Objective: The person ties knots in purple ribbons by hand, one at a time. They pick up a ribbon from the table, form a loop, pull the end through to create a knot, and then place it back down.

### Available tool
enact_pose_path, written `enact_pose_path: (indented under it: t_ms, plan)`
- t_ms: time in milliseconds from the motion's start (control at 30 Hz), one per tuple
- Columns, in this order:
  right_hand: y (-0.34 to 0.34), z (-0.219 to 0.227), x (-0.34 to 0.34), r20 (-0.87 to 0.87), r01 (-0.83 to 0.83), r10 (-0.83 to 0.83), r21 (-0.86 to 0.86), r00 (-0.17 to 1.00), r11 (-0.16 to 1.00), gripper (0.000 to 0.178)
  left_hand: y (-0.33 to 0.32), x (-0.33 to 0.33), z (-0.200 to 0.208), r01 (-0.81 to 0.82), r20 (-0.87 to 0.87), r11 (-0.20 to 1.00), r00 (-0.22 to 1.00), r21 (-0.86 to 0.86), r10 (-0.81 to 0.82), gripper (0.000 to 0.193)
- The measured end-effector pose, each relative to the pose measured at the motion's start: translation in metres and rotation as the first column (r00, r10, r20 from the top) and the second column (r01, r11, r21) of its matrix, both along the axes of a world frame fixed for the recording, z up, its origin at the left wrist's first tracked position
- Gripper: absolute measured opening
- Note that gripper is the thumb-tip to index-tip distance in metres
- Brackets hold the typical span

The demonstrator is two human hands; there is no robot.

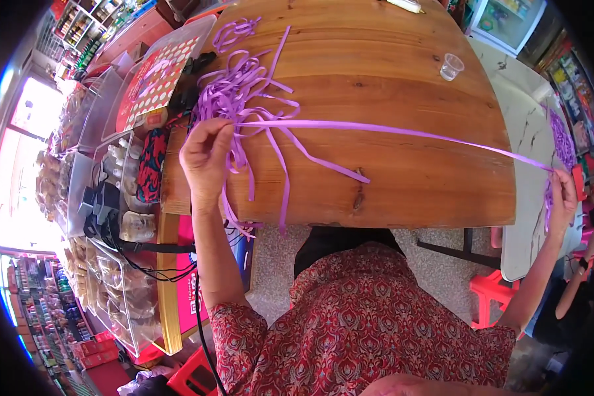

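A long purple ribbon (383,128) is stretched between my two hands, above the wooden table (402,191). My left hand (206,155) pinches one end, thumb against the fingers, beside a loose heap of purple ribbons (234,89) at the table's left side. Several strips from that heap trail over the wood and past its near edge. Far out to the right, my right hand (561,198) grips the other end with closed fingers, over the pale marbled table. More purple ribbon (560,138) hangs or lies just beyond it.
A small clear plastic cup (451,66) stands at the wooden table's far right. On the right is a marbled table (508,119) with a red stool (492,294) near it. Clear bins of packaged goods (105,119) crowd the left. At the far right edge shows another person's arm (574,280).
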State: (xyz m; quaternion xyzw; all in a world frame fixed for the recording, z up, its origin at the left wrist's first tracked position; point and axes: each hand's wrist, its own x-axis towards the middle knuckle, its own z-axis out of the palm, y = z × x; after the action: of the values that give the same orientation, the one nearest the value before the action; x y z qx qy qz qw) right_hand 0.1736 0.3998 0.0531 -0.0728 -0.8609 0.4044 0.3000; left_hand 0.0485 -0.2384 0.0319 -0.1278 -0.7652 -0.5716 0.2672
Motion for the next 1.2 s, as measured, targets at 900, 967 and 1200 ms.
enact_pose_path:
  t_ms: [900, 967, 1200]
  plan:
    - [0.019, -0.020, -0.042, -0.690, -0.685, 0.010, -0.721, 0.724, -0.104, 0.034, 0.061, -0.002, -0.034, 0.196, 0.001, 0.323, 0.853, 0.926, -0.522, 0.025]
    - [0.010, -0.015, -0.051, -0.738, -0.718, 0.097, -0.673, 0.668, -0.177, 0.033, 0.074, 0.001, -0.028, 0.171, 0.074, 0.404, 0.849, 0.899, -0.523, 0.022]
    - [-0.104, 0.005, -0.074, -0.436, -0.521, 0.285, -0.731, 0.854, 0.440, 0.025, 0.123, 0.006, -0.012, 0.181, 0.197, 0.598, 0.837, 0.781, -0.511, 0.013]
